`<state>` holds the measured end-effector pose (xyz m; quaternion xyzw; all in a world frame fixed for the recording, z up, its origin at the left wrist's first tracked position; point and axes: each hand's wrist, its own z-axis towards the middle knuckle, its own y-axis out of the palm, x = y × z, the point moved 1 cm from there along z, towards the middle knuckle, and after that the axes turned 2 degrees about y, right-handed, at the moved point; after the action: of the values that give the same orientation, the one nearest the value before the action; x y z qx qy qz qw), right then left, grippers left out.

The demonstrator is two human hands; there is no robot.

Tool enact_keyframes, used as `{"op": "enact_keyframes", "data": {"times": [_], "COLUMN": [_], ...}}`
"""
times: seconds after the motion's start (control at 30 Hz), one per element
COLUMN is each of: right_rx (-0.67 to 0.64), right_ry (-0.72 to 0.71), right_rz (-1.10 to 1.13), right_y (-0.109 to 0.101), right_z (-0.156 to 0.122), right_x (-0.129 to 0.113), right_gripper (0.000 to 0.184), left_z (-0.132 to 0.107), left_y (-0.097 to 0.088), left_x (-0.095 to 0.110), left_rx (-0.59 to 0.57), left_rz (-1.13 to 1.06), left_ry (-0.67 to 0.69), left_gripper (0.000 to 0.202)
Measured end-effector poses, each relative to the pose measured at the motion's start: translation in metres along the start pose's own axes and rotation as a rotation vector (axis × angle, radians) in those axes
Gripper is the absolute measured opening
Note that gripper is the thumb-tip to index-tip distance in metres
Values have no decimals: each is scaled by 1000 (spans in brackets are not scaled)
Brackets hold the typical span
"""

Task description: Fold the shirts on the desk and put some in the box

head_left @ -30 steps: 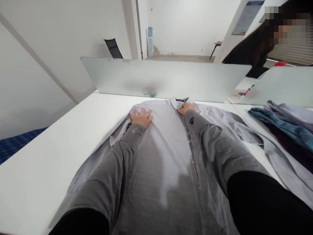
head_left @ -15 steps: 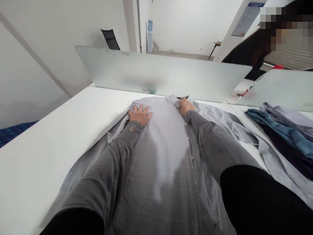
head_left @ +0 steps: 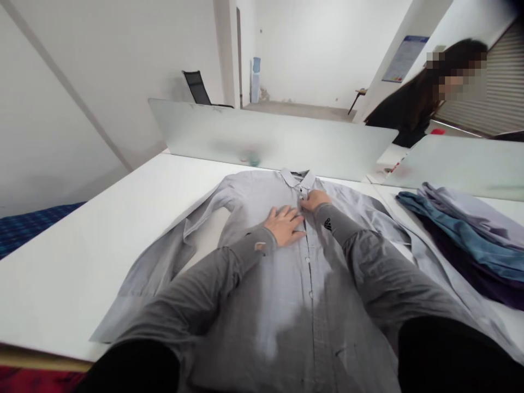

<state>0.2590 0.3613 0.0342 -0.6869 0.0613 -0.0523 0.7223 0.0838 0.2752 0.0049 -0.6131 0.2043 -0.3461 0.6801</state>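
A light grey button-up shirt (head_left: 262, 284) lies spread front side up on the white table (head_left: 53, 262), its collar toward the frosted divider. Flat on the chest, just left of the button placket, rests my left hand (head_left: 284, 225) with fingers apart. My right hand (head_left: 316, 200) is at the placket just below the collar, thumb and fingers pinched on the shirt's edge. Several small pale buttons run down the front below the hands. One shirt sleeve stretches out to the left, the other to the right.
A frosted divider (head_left: 262, 142) stands along the table's far edge. Folded clothes (head_left: 466, 229) in blue, purple and lilac are piled at the right. Beyond the divider is a person in black (head_left: 401, 114). A black chair (head_left: 197, 87) stands behind at the left.
My left hand has slid from the shoulder rightward to the middle of the chest. My right hand has moved from the collar down to the placket. The collar now lies flatter, and the view has shifted.
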Motion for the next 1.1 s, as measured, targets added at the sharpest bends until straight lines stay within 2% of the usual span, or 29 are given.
{"op": "enact_keyframes", "data": {"times": [0.1, 0.27, 0.37, 0.47, 0.53, 0.63, 0.7, 0.77, 0.9, 1.0, 1.1], "right_rx": [30, 141, 158, 102, 97, 183, 216, 207, 239, 232, 151], "right_ry": [9, -45, 41, 155, 151, 60, 14, 38, 139, 56, -74], "right_rz": [6, 43, 64, 83, 85, 67, 52, 54, 73, 98, 119], "right_y": [-4, -10, -5, 1, 4, 6, 6, 6, 8, 13, 13], "right_z": [-3, -9, -11, -10, -9, -2, 7, 18, 30, 27, 24], "right_x": [-2, -6, -4, 5, 10, 10, 8, 8, 11, 5, -5], "right_gripper": [31, 35, 37, 35, 36, 44, 39, 36, 49, 48, 44], "left_z": [12, 19, 19, 18, 17, 18, 18, 18, 18, 18, 19], "left_y": [10, 12, 11, 12, 13, 13, 13, 13, 13, 14, 15], "left_x": [10, 3, 3, 4, 4, 4, 4, 4, 4, 3, 2], "left_rx": [-3, -19, 3, 37, 36, 25, 23, 31, 41, 42, 32], "left_rz": [-27, -45, -41, -49, -54, -51, -49, -46, -45, -42, -37], "left_ry": [-63, -90, -90, -74, -72, -87, -93, -90, -82, -80, -80], "left_gripper": [67, 67, 67, 68, 68, 65, 64, 64, 65, 66, 67]}}
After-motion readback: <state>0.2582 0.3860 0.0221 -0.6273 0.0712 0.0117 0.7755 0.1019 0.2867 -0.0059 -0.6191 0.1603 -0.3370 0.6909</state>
